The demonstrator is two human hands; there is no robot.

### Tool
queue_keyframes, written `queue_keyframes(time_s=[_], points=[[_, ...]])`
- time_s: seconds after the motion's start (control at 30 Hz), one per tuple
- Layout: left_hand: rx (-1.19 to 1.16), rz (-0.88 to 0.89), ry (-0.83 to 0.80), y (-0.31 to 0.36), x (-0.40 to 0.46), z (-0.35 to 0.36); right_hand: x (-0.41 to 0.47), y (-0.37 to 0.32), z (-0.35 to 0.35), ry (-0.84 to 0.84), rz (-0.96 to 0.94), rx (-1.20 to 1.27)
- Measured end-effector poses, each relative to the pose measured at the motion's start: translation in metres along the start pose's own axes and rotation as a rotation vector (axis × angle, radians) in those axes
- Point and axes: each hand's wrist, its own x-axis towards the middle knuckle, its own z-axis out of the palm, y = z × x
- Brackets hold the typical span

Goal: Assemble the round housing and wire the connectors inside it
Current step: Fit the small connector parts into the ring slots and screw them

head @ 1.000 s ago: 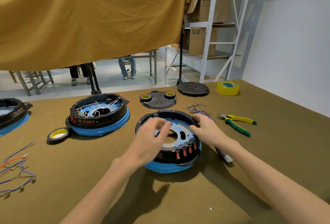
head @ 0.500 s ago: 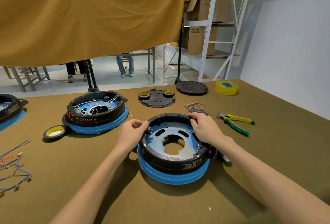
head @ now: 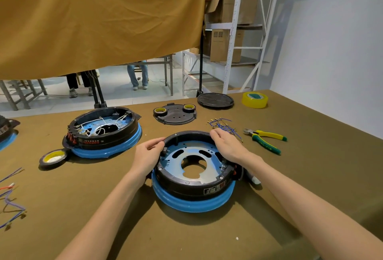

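A round black housing [head: 193,189] with a blue lower ring lies flat on the brown table in front of me, its pale blue inner plate and centre hole showing. My left hand [head: 148,156] grips the housing's left rim, fingers curled over the edge. My right hand [head: 227,145] holds the far right rim, fingers curled over it. A bundle of blue wires with connectors [head: 223,126] lies just behind my right hand. A second housing [head: 103,133], with white wires inside, sits at the left.
Green and yellow pliers [head: 266,138] lie to the right. A black cover plate [head: 175,113] carrying two tape rolls, a black lid [head: 215,100] and yellow tape [head: 255,99] sit at the back. A black tape roll [head: 52,157] and loose wires [head: 10,197] are at the left.
The housing has been turned, so its red terminals moved from the front to the right side. My left hand went from inside the housing to its left rim.
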Motion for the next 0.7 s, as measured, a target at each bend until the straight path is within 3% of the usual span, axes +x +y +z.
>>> queue_keyframes(time_s=[0.1, 0.3, 0.4, 0.47, 0.57, 0.63, 0.7], points=[[0.054, 0.037, 0.01, -0.003, -0.002, -0.001, -0.004, 0.007, -0.006, 0.015, 0.065, 0.093], [0.125, 0.102, 0.054, -0.006, -0.009, 0.004, -0.009, 0.017, 0.002, 0.147, 0.075, -0.018], [0.517, 0.157, 0.19, 0.002, -0.014, 0.001, -0.006, 0.008, 0.004, 0.287, 0.044, 0.038], [0.713, 0.338, 0.284, 0.014, -0.025, 0.004, -0.008, 0.01, 0.003, 0.39, 0.113, 0.259], [0.695, 0.507, 0.023, 0.034, -0.048, 0.034, -0.014, 0.017, 0.0, 0.39, 0.256, 0.676], [0.768, 0.459, -0.239, 0.038, -0.062, 0.069, -0.022, 0.022, -0.001, 0.328, 0.221, 0.675], [0.875, 0.417, -0.348, 0.039, -0.069, 0.101, -0.03, 0.027, -0.005, 0.25, 0.16, 0.586]])
